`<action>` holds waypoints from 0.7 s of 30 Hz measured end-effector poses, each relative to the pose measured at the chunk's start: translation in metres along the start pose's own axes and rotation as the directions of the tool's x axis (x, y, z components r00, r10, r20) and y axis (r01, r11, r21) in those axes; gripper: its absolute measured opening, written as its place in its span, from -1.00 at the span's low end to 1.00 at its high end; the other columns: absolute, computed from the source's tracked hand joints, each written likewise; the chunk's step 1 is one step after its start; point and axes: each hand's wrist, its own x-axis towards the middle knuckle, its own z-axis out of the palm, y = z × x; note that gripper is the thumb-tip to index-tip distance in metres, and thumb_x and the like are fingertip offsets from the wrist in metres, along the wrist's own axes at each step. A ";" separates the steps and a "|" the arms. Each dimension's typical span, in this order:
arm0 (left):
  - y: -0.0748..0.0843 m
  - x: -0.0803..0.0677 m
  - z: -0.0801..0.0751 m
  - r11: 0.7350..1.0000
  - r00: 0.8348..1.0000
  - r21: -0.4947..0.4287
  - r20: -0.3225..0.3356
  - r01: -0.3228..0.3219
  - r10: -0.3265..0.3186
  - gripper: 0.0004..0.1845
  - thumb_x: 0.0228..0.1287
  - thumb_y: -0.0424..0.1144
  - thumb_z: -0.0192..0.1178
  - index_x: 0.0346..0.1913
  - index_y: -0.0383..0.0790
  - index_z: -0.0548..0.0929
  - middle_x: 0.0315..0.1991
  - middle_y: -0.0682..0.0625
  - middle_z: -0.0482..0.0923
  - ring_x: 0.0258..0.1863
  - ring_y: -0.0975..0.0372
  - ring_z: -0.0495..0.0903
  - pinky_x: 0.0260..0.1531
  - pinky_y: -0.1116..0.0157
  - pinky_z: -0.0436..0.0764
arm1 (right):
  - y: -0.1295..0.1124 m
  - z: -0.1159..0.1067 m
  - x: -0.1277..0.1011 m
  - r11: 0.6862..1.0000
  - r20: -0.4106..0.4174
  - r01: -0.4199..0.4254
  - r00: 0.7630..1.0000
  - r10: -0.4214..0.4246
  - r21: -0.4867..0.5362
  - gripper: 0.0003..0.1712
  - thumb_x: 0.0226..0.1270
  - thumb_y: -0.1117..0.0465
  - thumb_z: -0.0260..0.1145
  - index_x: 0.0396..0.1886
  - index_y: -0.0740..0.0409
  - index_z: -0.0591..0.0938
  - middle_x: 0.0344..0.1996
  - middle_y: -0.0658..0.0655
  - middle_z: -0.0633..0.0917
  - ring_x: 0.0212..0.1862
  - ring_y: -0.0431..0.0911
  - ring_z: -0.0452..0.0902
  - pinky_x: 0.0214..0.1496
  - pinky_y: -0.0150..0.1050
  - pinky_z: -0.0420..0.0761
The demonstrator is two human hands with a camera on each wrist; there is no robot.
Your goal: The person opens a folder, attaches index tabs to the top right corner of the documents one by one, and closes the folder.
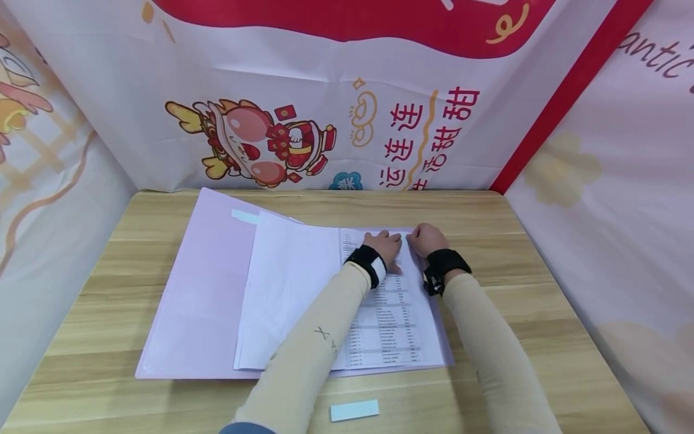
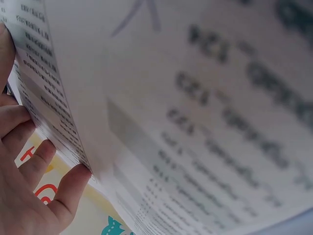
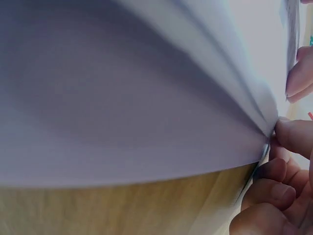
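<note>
Where both hands point(image 1: 406, 241) meet, fingers point(image 2: 68, 188) hide behind blurred pages point(image 2: 195, 122).

Banner walls point(image 1: 379, 120) close off table point(image 1: 542, 289) on far, left and right edges; only near edge open. Open folder point(image 1: 200, 301) with papers point(image 1: 293, 289) covers table middle, reaching almost to far edge. Both hands point(image 1: 387, 244) and forearms lie across folder's right half. Bare wood strips along left, right and near edges. Small label point(image 1: 355, 410) lies flat by near edge, low obstacle.
</note>
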 end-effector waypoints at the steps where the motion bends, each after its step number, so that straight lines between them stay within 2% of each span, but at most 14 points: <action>1: 0.000 -0.002 -0.003 1.000 1.000 -0.003 0.000 -0.001 0.001 -0.20 0.27 0.26 0.31 0.47 -0.07 0.46 0.50 0.12 0.33 0.39 0.16 0.36 0.18 -0.02 0.51 | 0.000 0.000 0.000 1.000 0.007 0.008 1.000 -0.008 0.004 -0.68 0.48 0.10 0.22 -0.47 0.16 0.53 -0.49 0.09 0.55 -0.37 0.01 0.50 -0.33 -0.22 0.42; 8: 0.000 -0.009 -0.009 1.000 1.000 -0.029 -0.012 -0.005 0.005 -0.22 0.26 0.22 0.35 0.45 -0.09 0.48 0.47 0.10 0.37 0.37 0.15 0.38 0.18 -0.02 0.51 | 0.004 0.001 0.005 0.997 0.050 0.071 0.996 -0.070 -0.007 -0.68 0.46 0.10 0.25 -0.50 0.13 0.54 -0.51 0.06 0.56 -0.40 -0.02 0.50 -0.36 -0.25 0.41; 14: 0.000 -0.009 -0.008 0.999 1.000 -0.046 -0.029 -0.013 0.012 -0.26 0.25 0.21 0.37 0.40 -0.09 0.53 0.45 0.08 0.41 0.35 0.14 0.41 0.16 -0.04 0.53 | 0.011 0.001 0.006 0.996 0.046 0.091 0.995 -0.091 0.000 -0.66 0.43 0.13 0.23 -0.56 0.13 0.49 -0.58 0.05 0.51 -0.45 -0.03 0.46 -0.39 -0.25 0.37; 21: 0.000 0.000 -0.001 0.999 1.000 -0.037 -0.002 -0.013 0.013 -0.25 0.25 0.23 0.35 0.42 -0.05 0.52 0.49 0.10 0.35 0.36 0.14 0.39 0.17 -0.05 0.52 | 0.011 0.000 0.005 0.999 0.064 0.032 0.997 -0.032 0.002 -0.66 0.44 0.10 0.21 -0.55 0.12 0.49 -0.58 0.04 0.51 -0.45 -0.04 0.46 -0.39 -0.25 0.38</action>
